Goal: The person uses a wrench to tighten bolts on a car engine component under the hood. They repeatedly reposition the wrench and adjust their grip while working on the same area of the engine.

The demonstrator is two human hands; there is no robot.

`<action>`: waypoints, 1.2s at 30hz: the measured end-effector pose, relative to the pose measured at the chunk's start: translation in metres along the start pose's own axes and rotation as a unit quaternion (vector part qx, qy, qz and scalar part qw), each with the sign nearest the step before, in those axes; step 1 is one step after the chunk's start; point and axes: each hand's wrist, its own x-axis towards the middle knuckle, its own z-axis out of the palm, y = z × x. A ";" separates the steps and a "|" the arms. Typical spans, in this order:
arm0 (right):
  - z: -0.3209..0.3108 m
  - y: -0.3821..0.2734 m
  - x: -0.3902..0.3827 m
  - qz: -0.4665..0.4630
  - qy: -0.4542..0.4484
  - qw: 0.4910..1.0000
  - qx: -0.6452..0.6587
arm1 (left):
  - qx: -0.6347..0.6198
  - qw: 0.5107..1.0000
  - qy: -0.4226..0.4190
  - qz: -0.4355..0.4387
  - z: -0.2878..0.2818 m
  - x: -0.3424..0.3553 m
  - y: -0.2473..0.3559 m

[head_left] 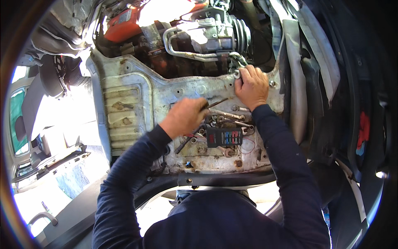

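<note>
My left hand, slightly blurred, is closed round a thin dark rod-like tool, whose tip points up and to the right over the bare metal panel. At the panel's far edge my right hand is closed, and the pale end of a wrench shows by its thumb; the rest is hidden under the fingers. Just beyond those fingers is a pipe fitting beside the compressor with its grooved pulley. Several loose wrenches lie between my forearms.
A dark flat case with coloured print lies among the tools, near a thin red wire. Past the panel's edge the engine bay drops away, with a red-orange engine part at the left. Grey trim hangs at the right.
</note>
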 end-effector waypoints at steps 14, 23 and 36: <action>-0.078 -0.050 0.000 -0.063 -0.213 0.946 0.234 | -0.476 0.846 0.173 -0.168 -0.018 0.046 -0.032; -0.089 -0.066 0.005 -0.027 -0.325 0.906 0.270 | -0.904 0.222 0.263 -0.252 0.007 0.152 -0.053; 0.004 0.015 0.024 0.118 -0.074 0.990 -0.004 | -0.918 0.140 0.159 -0.334 0.063 0.249 -0.123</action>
